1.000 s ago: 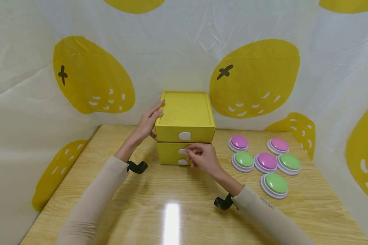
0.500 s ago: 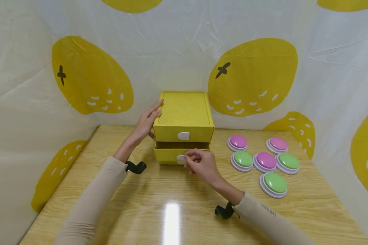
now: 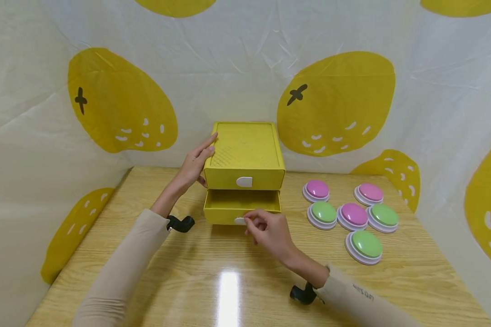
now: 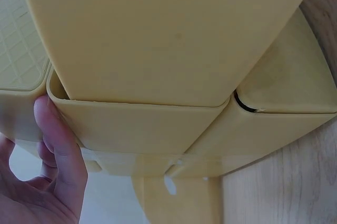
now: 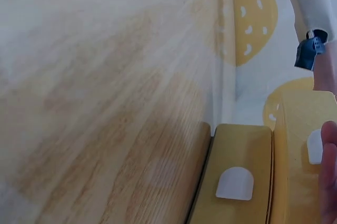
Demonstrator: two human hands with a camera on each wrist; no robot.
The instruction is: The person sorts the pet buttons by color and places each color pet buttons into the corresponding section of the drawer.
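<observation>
**Drawer of a yellow box pulled partway out, one hand on its tab**

Drawer (image 3: 241, 210), the lower of two in a small yellow box (image 3: 245, 154), stands partway out over a wooden table (image 3: 229, 281), at the back of the table near its middle. From the head view the right hand (image 3: 270, 229) has its fingers curled at the drawer's white tab (image 3: 240, 220), pinching it. The left hand (image 3: 194, 162) lies with straight fingers flat against the box's left side, its fingertips reaching the top edge. The part of the drawer's inside that shows holds nothing. The upper drawer (image 3: 244, 182) is closed, with its own white tab in front.

To the right of the box, well apart from it, six round push buttons (image 3: 353, 215) sit in a loose cluster on the table, three pink and three green, each on a white base. A white cloth printed with big yellow lemons (image 3: 335, 104) hangs behind and to both sides.

The left wrist view adds a close look at the box from the side: a thumb (image 4: 60, 150) rests on the yellow wall, and the drawer juts out past the box. The right wrist view shows mostly blurred table, two white tabs (image 5: 235, 183) on yellow fronts, and just a sliver of finger at the right edge; the grip itself cannot be seen there.
</observation>
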